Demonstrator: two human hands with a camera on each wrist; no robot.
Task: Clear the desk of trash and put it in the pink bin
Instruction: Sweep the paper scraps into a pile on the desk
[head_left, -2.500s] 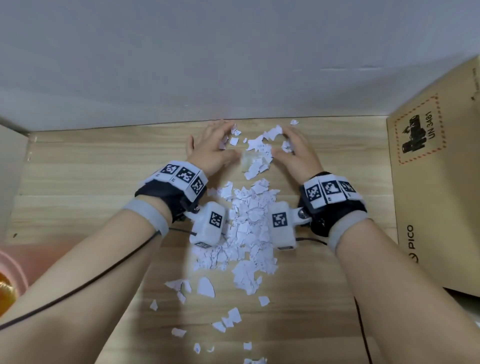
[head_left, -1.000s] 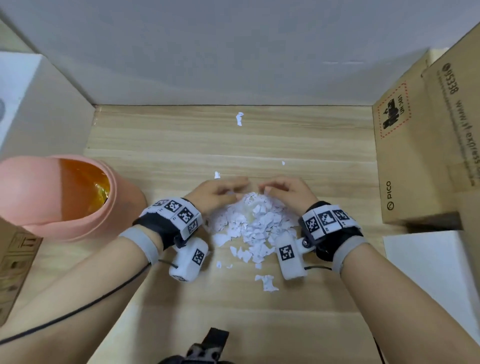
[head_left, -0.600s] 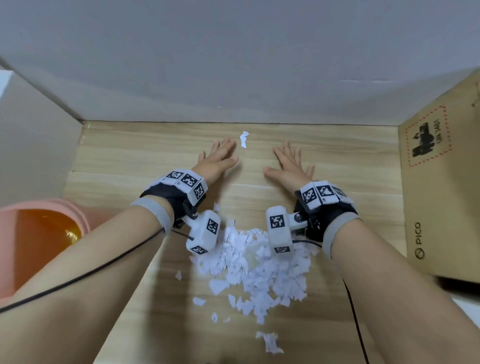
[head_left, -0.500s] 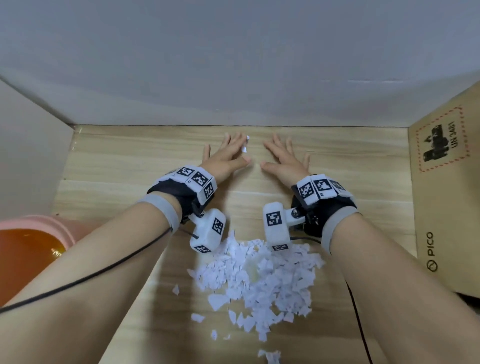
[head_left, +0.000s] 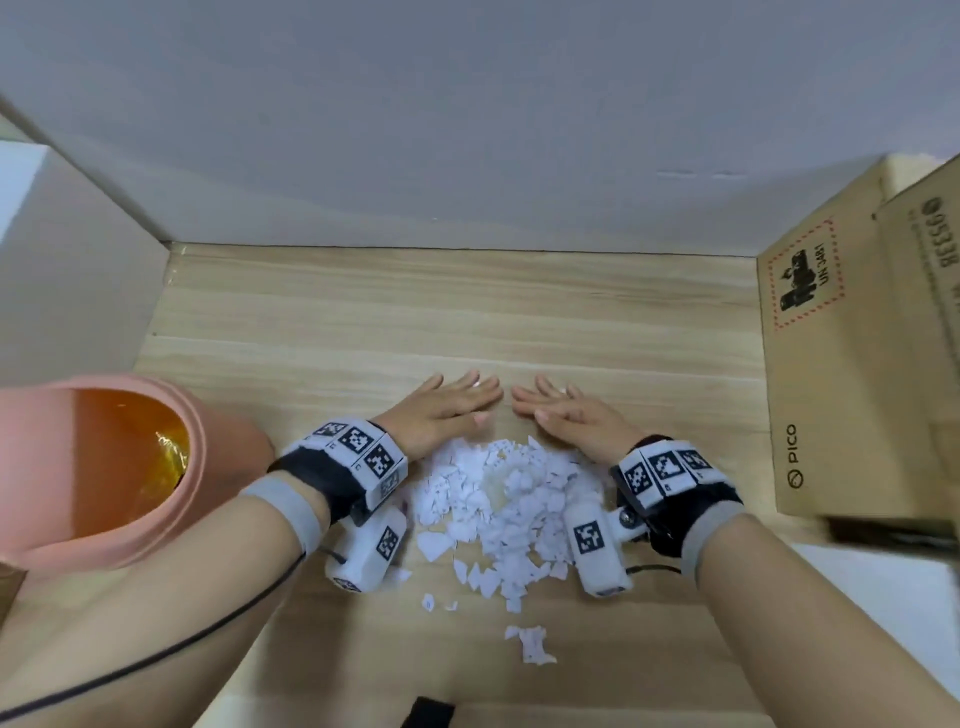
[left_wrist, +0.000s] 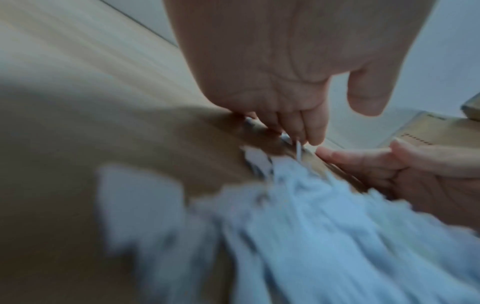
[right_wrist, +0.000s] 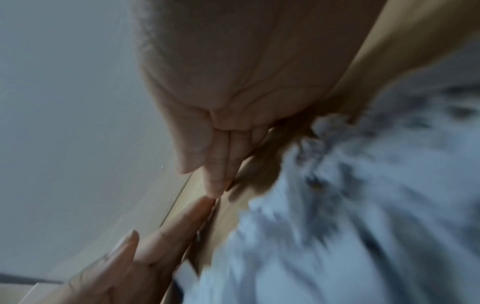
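A heap of torn white paper scraps (head_left: 506, 504) lies on the wooden desk (head_left: 363, 332) between my wrists. My left hand (head_left: 447, 410) and right hand (head_left: 563, 415) lie flat on the desk just beyond the heap, fingers straight, fingertips nearly meeting. Both press against the far edge of the heap. The blurred left wrist view shows my left hand (left_wrist: 298, 123) with a scrap upright at the fingertips, and paper scraps (left_wrist: 324, 236) below. The right wrist view shows my right hand (right_wrist: 221, 164) beside blurred paper scraps (right_wrist: 363, 205). The pink bin (head_left: 218, 467) stands at the left, mouth tilted toward me.
Cardboard boxes (head_left: 841, 374) stand along the right edge of the desk. A white panel (head_left: 67, 270) rises at the left and a grey wall (head_left: 467, 130) closes the back. A few loose scraps (head_left: 532, 644) lie nearer to me. A dark object (head_left: 428, 714) shows at the bottom edge.
Both hands have drawn back from the far edge of the desk toward me, flat on the wood, up to the far side of the heap. The lone far scrap is gone from its spot.
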